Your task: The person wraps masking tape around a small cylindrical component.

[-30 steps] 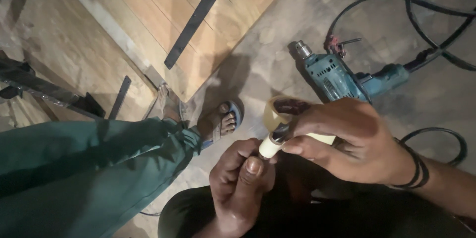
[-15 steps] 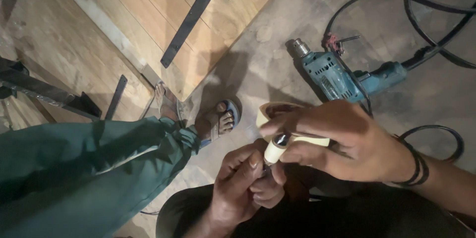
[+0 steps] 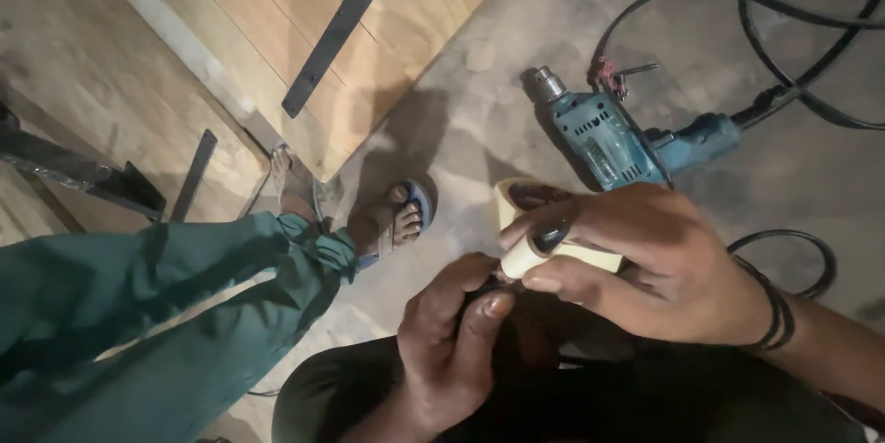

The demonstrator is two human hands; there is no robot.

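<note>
Both hands are working near the lap; right hand (image 3: 668,263) is grasping the tape roll (image 3: 535,231); left hand (image 3: 452,337) is pinching its end; light, stiff-cored, likely sticky, best gripped by the rim.

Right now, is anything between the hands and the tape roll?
Nothing visible. The right hand already grips the tape roll, fingers wrapped over it. The left hand pinches something small and dark just below the roll; what it is cannot be told. The drill lies apart on the floor.
</note>
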